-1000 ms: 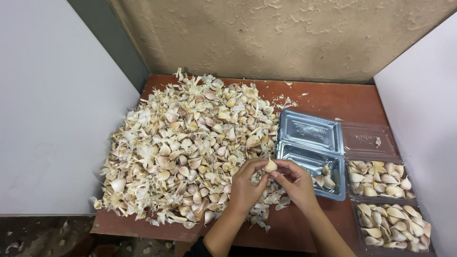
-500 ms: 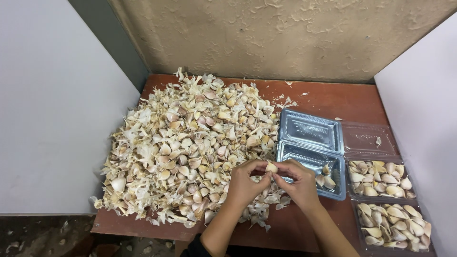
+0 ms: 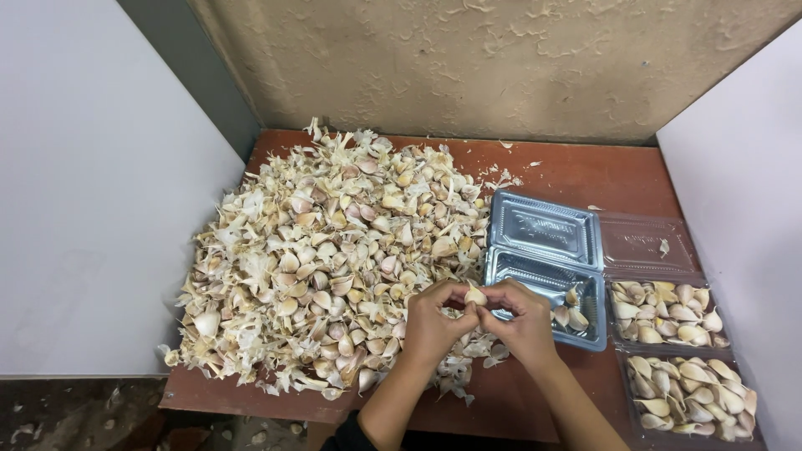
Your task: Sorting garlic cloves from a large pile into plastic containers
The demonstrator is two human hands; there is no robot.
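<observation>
Material, head view: papery off-white garlic skin and pale cloves over a red-brown wooden table [image 3: 585, 175].
Left hand [image 3: 434, 321]: curled shut, fingertips pinching one side of a single garlic clove [image 3: 474, 295].
Right hand [image 3: 525, 321]: curled shut, thumb and fingers pinching the same clove from the other side; the two hands touch.
Clove in hand: plump, teardrop-shaped, cream with a faint blush, held just above the near edge of the table, between the heap and the open tray.
Heap [image 3: 334, 250]: large mound of unsorted cloves and loose husk filling the left half of the table, ragged at the edges, flakes spilling over the near-left corner.
Open tray [image 3: 543, 225]: clear hinged plastic clamshell, ribbed and glossy, right of centre; its far half lies bare, its near half holds only a few cloves beside the right hand.
Filled trays [image 3: 668, 313]: two clear containers on the near right, each packed with cloves; the nearer one [image 3: 693, 397] runs off the table's near edge in view.
Empty lid [image 3: 647, 242]: a flat clear piece lying far of the filled trays, with one scrap of husk on it.
Progress, judged: two trays appear full, a third barely started, and the heap remains by far the larger share.
Surround: white panels left and right, rough tan wall at the far side.
</observation>
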